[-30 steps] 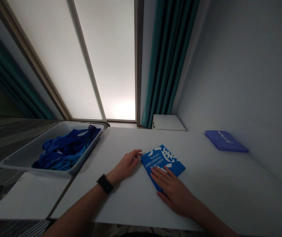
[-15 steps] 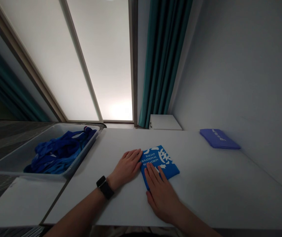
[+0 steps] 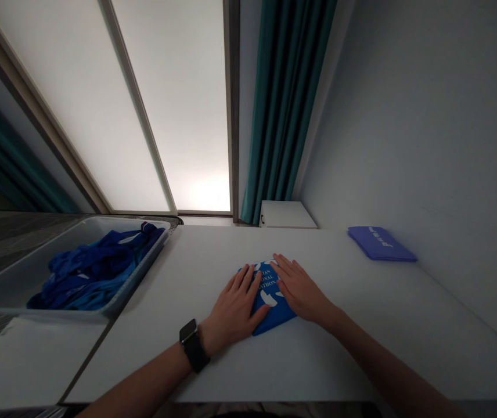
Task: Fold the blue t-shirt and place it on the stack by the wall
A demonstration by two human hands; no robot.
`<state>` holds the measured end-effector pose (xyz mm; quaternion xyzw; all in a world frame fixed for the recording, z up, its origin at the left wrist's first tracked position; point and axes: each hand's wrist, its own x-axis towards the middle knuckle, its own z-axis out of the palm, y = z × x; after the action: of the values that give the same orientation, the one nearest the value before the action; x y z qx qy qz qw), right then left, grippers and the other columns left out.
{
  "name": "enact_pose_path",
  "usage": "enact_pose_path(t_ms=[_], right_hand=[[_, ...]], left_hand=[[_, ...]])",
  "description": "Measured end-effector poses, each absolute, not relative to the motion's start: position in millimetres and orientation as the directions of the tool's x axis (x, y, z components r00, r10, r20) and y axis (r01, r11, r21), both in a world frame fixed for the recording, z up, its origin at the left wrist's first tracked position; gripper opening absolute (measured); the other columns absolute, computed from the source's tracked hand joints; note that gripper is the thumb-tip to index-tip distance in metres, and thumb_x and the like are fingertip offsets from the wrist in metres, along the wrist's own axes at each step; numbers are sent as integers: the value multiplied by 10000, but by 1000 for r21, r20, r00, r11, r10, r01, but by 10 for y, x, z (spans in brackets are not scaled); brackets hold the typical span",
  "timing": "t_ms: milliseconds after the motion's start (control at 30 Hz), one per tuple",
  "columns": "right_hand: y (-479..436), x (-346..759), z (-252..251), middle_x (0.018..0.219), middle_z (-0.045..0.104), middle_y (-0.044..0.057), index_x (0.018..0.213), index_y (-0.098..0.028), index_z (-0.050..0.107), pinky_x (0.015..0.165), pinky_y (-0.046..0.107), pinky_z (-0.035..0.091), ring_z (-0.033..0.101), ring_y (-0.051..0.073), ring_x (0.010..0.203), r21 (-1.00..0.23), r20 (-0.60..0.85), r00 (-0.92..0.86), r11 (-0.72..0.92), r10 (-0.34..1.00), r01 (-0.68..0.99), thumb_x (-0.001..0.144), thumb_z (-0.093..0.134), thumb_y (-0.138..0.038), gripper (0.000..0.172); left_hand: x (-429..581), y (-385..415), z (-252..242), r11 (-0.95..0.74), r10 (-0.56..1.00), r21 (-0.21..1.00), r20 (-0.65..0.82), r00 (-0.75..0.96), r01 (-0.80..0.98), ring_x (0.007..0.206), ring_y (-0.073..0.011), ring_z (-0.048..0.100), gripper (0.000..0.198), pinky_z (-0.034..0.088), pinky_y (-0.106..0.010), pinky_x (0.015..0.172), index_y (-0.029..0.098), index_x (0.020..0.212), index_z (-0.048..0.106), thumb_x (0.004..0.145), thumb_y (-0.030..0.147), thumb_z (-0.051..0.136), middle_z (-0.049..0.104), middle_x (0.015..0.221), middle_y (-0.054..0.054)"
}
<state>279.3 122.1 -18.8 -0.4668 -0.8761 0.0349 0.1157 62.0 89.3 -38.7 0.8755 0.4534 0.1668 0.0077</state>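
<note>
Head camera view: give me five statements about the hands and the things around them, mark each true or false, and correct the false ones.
1. The left hand and the right hand both rest on the blue folded cloth. True.
2. The watch is worn on the right wrist. False: the watch is on the left one.
3. The purple folded cloth lies on the white table, near the wall. True.
4. The plastic bin has no fabric in it. False: the plastic bin holds rumpled blue fabric.
5. The plastic bin is on the person's left, the purple folded cloth on the right. True.
</note>
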Motion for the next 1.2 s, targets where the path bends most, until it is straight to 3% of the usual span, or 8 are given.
enact_pose_path(t_ms=[167,367,500,600,733,833,1033,1200], right_hand=[[1304,2825,-310,1582,282,103,1500,-182,346,1177,528,188,191,257,1472,-124,68,-569,573,819,810,998,304,-356,534],[1461,2949,-348,1531,379,118,1472,-177,388,1162,455,242,310,235,1417,-321,128,-432,449,893,834,968,312,-321,530],[1642,3080,-431,1355,543,134,1390,-142,479,1104,429,329,462,243,1264,-485,151,-233,277,961,829,939,335,-282,494],[1665,3098,-500,1290,577,112,1330,-161,527,1080,407,353,491,229,1214,-565,163,-222,275,961,778,942,334,-287,452],[1621,3018,-489,1306,559,115,1315,-146,527,1088,391,336,467,222,1227,-555,184,-285,339,941,760,953,330,-295,439],[1622,2965,-453,1284,565,118,1318,-140,522,1073,399,345,464,227,1219,-541,124,-292,311,948,781,960,330,-295,434],[1669,2991,-511,1170,591,108,1223,-162,592,1029,393,372,505,227,1124,-549,150,-327,353,933,758,956,357,-277,374],[1677,3013,-582,1100,599,105,1115,-168,644,1001,375,386,520,226,1082,-547,181,-312,359,933,756,936,396,-249,317]], left_hand=[[633,876,-460,-594,793,132,264,550,793,1458,-332,225,759,238,-522,1157,162,1521,265,919,593,429,275,1580,-153],[481,949,-324,-673,738,132,187,649,727,1458,-347,220,814,187,-543,1172,178,1535,246,895,638,448,265,1585,-143],[279,1116,-192,-739,661,232,67,748,632,1460,-325,229,765,179,-545,1179,257,1547,203,921,640,420,234,1602,-97],[185,1235,-149,-643,737,358,50,674,677,1446,-272,280,599,252,-509,1168,283,1539,222,1002,538,296,281,1590,-60],[225,1346,-180,-439,884,493,89,459,751,1351,-252,417,555,399,-446,1088,210,1483,365,1024,491,229,429,1500,-95],[259,1360,-208,-411,890,524,55,453,746,1303,-276,457,585,415,-480,1066,204,1474,376,1006,536,265,468,1452,-117],[133,1096,-171,-670,712,388,96,696,633,1452,-425,150,1035,296,-591,1122,320,1554,139,739,712,643,82,1630,-94],[166,951,-157,-787,596,270,94,798,555,1463,-400,156,975,154,-583,1181,350,1547,163,768,622,681,62,1638,-51]])
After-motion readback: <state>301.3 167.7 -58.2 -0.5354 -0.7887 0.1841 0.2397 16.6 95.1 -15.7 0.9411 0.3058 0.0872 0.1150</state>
